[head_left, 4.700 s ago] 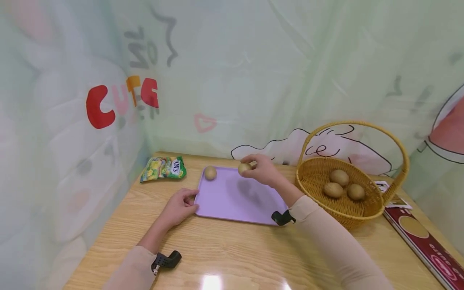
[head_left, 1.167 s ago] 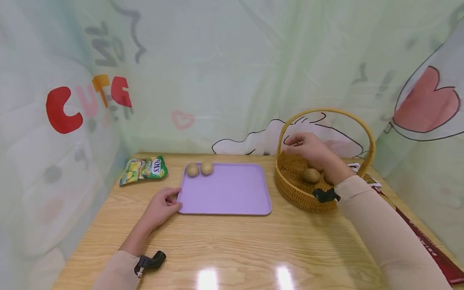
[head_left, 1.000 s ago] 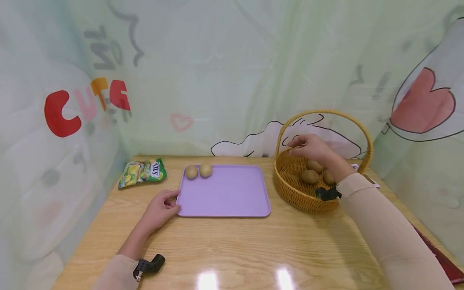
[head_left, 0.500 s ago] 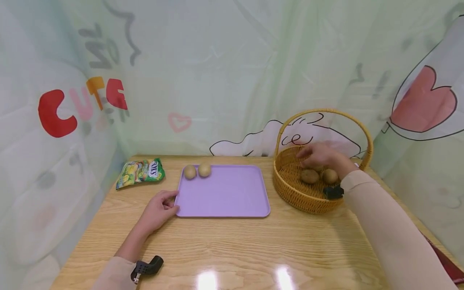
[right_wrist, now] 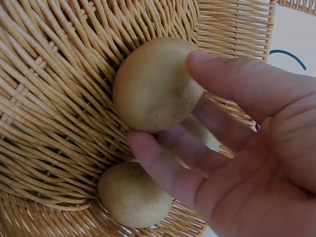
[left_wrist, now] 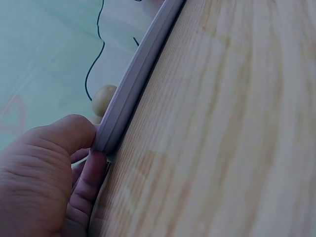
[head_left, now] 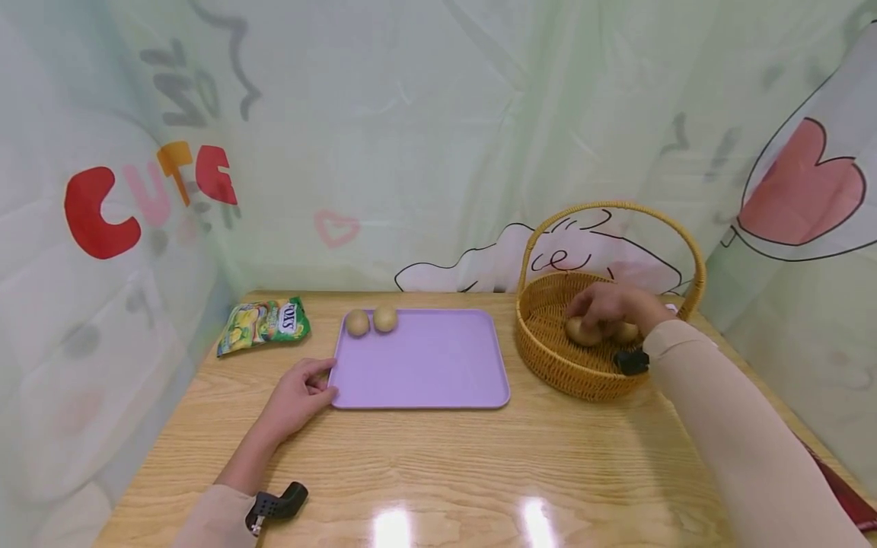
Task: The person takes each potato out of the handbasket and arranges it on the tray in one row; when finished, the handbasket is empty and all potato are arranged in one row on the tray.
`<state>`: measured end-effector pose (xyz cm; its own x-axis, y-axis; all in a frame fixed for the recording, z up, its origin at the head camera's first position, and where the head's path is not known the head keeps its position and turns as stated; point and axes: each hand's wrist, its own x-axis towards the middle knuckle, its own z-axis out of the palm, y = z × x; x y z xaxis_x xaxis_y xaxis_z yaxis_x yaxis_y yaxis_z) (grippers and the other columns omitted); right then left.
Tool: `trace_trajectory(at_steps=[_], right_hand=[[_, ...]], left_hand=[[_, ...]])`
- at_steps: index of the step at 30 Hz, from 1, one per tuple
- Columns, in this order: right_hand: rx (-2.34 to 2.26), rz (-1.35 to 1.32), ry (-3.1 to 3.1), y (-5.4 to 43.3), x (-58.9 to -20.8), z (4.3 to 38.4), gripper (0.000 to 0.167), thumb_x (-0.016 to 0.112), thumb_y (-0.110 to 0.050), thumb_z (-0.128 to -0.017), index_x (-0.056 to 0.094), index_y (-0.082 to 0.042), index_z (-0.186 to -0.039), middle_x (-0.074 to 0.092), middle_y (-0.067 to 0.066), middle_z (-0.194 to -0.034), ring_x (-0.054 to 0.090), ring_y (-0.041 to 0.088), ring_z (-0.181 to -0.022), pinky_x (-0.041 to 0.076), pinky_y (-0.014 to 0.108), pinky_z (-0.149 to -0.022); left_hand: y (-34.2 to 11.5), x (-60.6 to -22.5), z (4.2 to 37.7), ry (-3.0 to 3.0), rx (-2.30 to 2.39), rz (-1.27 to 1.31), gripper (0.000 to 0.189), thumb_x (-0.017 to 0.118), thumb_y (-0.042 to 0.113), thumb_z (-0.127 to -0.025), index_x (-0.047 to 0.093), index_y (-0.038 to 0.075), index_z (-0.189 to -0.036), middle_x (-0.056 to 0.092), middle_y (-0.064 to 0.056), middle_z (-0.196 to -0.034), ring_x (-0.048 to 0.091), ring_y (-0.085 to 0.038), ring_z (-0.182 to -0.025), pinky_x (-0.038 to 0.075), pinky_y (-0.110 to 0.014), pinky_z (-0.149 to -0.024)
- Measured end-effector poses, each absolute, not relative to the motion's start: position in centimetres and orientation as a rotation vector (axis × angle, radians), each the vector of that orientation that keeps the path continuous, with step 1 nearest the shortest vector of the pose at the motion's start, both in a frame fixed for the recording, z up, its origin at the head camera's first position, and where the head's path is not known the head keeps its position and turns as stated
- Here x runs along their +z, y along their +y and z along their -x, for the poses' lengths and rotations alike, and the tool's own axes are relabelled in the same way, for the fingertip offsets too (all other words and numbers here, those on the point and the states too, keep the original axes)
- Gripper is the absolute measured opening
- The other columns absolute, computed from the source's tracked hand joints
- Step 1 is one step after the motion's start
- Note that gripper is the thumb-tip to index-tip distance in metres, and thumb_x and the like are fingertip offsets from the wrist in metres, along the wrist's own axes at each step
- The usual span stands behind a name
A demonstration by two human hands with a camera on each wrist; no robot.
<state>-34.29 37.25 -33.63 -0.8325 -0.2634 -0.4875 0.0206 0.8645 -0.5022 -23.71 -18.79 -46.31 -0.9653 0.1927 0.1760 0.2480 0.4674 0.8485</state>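
My right hand (head_left: 610, 304) reaches down inside the wicker basket (head_left: 551, 356). Its thumb and fingers pinch a potato (right_wrist: 153, 84), which lies low over the woven bottom. Below it in the right wrist view is another potato (right_wrist: 133, 195), and one more shows partly behind my fingers. My left hand (head_left: 291, 399) grips the left edge of the lilac tray (head_left: 425, 365), as the left wrist view confirms with thumb and fingers at its corner. Two potatoes, a left one (head_left: 357, 323) and a right one (head_left: 385, 319), sit side by side in the tray's back left corner.
A green candy bag (head_left: 266, 326) lies on the wooden table (head_left: 411, 472), left of the tray. The basket's tall handle (head_left: 617, 204) arches above my right hand. At the right edge, a dark red box (head_left: 839, 487) is mostly covered by my sleeve.
Since the oldest frame, the right hand has left a second potato on the tray and gone back to the basket. Lately it has lowered onto a potato there. The left hand stays at the tray.
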Motion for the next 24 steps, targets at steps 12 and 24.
trace_trajectory(at_steps=[12, 24], right_hand=[[-0.769, 0.148, 2.379, 36.3, -34.1, 34.6, 0.052, 0.069, -0.008, -0.087, 0.05, 0.003, -0.133, 0.047, 0.022, -0.131, 0.052, 0.03, -0.105, 0.05, 0.049, -0.087], [-0.722, 0.235, 2.45, 36.0, -34.3, 34.4, 0.05, 0.069, -0.014, -0.088, 0.049, 0.009, -0.128, 0.047, 0.023, -0.121, 0.055, 0.027, -0.094, 0.053, 0.044, -0.079]], left_hand=[[-19.4, -46.3, 23.5, -2.632, -1.558, 0.388, 0.05, 0.072, 0.004, -0.084, 0.058, -0.004, -0.13, 0.057, -0.016, -0.114, 0.057, -0.018, -0.082, 0.05, -0.022, -0.069], [-18.9, -46.6, 24.1, -2.631, -1.565, 0.369, 0.05, 0.074, 0.005, -0.082, 0.059, -0.003, -0.13, 0.058, -0.014, -0.116, 0.058, -0.016, -0.082, 0.051, -0.023, -0.07]])
